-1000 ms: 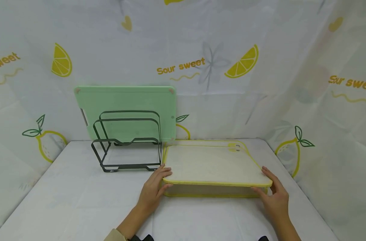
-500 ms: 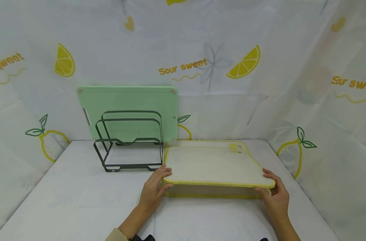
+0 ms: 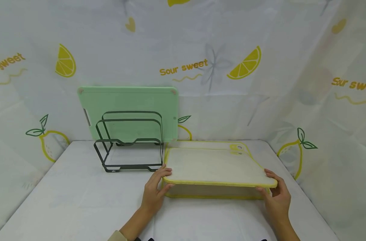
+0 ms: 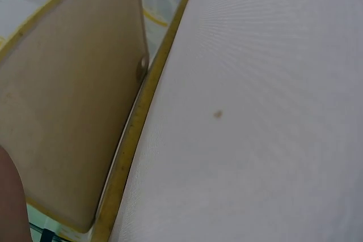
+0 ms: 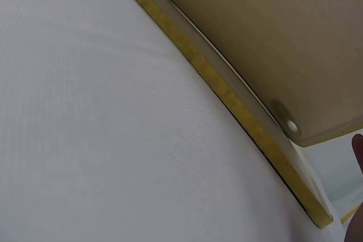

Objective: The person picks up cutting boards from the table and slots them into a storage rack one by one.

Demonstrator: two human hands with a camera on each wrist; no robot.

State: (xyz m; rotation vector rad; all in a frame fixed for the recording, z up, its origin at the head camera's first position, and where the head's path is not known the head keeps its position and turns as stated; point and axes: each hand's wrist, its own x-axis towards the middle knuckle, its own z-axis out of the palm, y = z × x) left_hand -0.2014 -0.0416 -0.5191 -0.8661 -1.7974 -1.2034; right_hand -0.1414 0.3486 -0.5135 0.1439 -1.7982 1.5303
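Left hand (image 3: 153,193) and right hand (image 3: 276,199): upper board (image 3: 216,167) is pinched at near corners | held between them, long axis laid hand to hand | near edge raised above lower board (image 3: 213,191) | neither hand nearer

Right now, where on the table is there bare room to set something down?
Bare table lies left of the dark rack, and between the forearms in front of the lower white board. Crowded: the left grip and right grip hold the tilted upper board above it, with the rack close alongside.
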